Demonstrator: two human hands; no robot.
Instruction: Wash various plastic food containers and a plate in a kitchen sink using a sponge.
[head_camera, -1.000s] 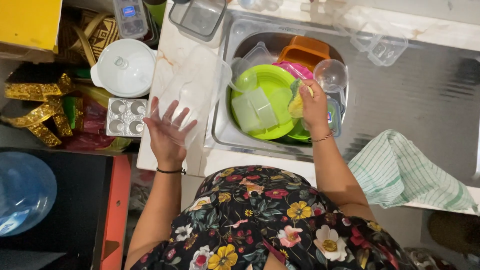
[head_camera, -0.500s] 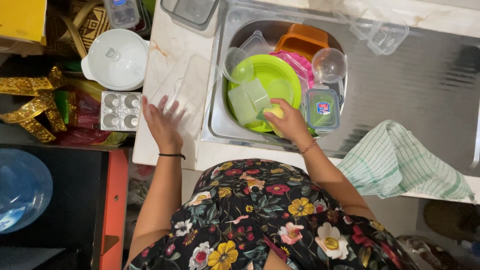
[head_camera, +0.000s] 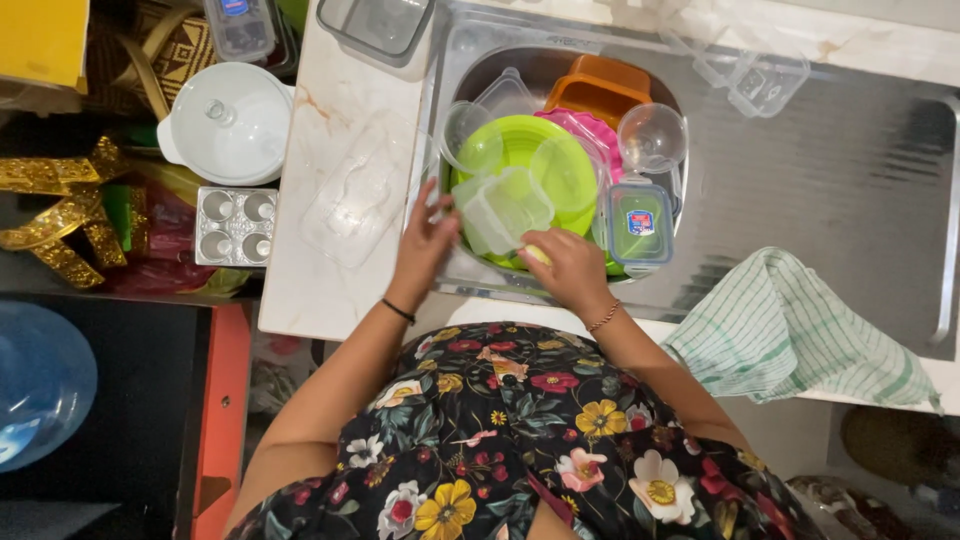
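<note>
Over sink (head_camera: 450, 60), hands grip clear container (head_camera: 505, 208).

Pale marble counter (head_camera: 330, 290); steel drainboard (head_camera: 830, 170)

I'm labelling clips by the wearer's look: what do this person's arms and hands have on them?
Both arms are bare, with no sleeves in view. The left hand has a thin black band at the wrist; the right hand has a fine beaded bracelet. No gloves. The garment is black with a floral print.
</note>
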